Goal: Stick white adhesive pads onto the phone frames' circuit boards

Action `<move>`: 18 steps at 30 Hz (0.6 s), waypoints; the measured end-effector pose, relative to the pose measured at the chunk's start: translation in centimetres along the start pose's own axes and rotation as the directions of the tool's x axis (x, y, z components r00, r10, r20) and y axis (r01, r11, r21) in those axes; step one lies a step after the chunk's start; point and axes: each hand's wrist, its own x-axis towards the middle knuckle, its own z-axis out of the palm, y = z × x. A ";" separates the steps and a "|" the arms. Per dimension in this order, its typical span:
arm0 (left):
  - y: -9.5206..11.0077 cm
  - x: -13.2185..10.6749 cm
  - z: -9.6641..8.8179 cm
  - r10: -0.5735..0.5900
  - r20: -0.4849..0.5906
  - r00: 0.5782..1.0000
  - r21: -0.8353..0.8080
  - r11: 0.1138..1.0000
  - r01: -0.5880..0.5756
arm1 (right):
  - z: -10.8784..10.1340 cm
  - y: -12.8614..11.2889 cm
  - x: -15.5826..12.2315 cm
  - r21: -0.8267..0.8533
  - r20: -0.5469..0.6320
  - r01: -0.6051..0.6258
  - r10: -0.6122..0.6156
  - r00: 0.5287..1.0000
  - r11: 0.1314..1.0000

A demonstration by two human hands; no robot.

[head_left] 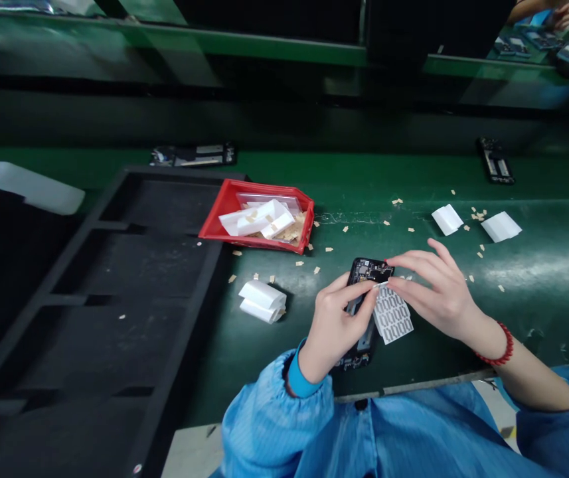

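Note:
My left hand [332, 325] is closed around an opened phone body [370, 272], its dark circuit side facing up over the green table. My right hand [433, 285] pinches a white sheet of small stickers [392, 318] against the phone's right side, thumb and forefinger together at its top edge. A red bead bracelet [500, 348] circles my right wrist. Both arms wear blue sleeves.
A red bin [214, 222] with white liner strips and tan bits sits left of the hands. A folded white paper stack [261, 301] lies beside a large black foam tray [115, 299]. Tan scraps and white papers [500, 226] dot the table. Other phone bodies [496, 161] lie farther back.

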 end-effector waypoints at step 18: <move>-0.3 0.2 0.3 -0.134 0.026 0.991 0.028 0.991 0.133 | -1.1 -0.3 0.4 0.114 0.026 0.069 -0.072 0.997 0.991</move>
